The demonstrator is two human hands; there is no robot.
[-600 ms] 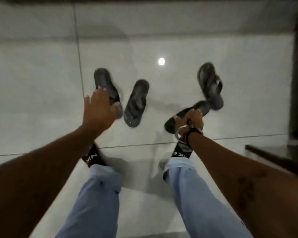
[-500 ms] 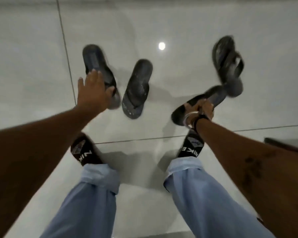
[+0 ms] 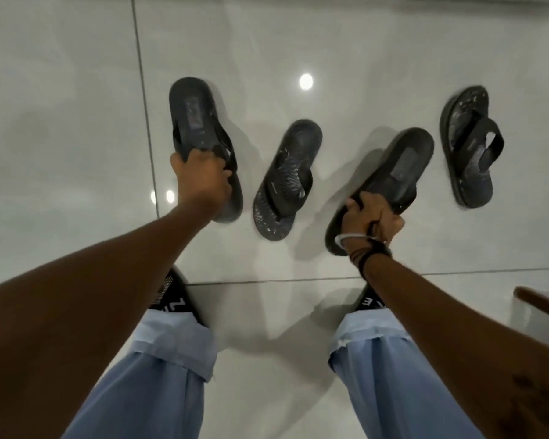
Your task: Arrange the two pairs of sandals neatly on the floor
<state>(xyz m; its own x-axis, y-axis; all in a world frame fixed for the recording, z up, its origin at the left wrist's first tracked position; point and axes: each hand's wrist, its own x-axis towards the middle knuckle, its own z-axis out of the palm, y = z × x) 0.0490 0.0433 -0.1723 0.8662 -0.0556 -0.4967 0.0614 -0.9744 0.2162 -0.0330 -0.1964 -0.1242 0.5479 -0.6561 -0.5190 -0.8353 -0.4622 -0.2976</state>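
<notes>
Several dark sandals lie on the glossy grey floor tiles. My left hand (image 3: 203,177) grips the strap of the leftmost plain black sandal (image 3: 192,115). A patterned sandal (image 3: 287,182) lies free just right of it, toe towards me. My right hand (image 3: 373,218) grips the near part of a second plain black sandal (image 3: 400,166), which slants up to the right. The other patterned sandal (image 3: 466,144) lies alone at the far right, apart from both hands.
My two feet in black slides (image 3: 175,299) and light blue trouser legs (image 3: 159,375) stand on the near tile. A dark furniture edge (image 3: 539,301) juts in at the right. Tile joints cross the floor (image 3: 76,90); ceiling lights reflect in it.
My left hand was open above the leftmost sandal and now grips its strap. The right-hand sandal has been pulled clear of the far right patterned one. The camera has tilted down.
</notes>
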